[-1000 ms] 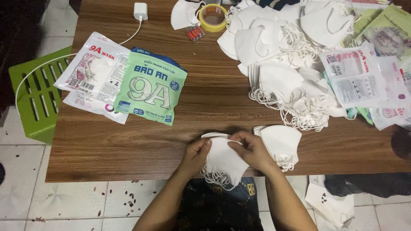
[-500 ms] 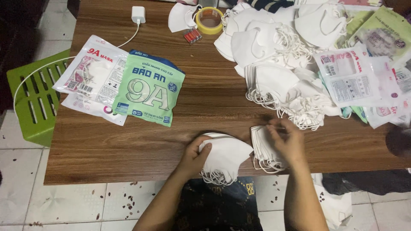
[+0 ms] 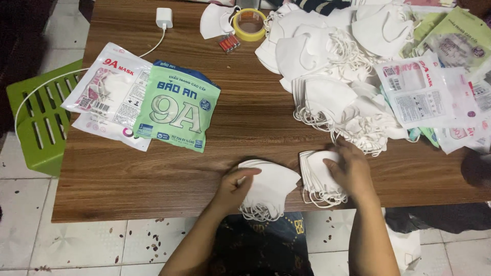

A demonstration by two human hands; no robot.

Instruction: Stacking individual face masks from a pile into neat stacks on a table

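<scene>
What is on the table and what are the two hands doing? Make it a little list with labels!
Left hand: left hand rests on a stack of white masks at the table's near edge.
Right hand: right hand lies on a second mask stack beside it.
Table: brown wooden table.
Far right: big mask pile.
Left: green packet, white packet.
Far edge: tape roll, charger.
</scene>
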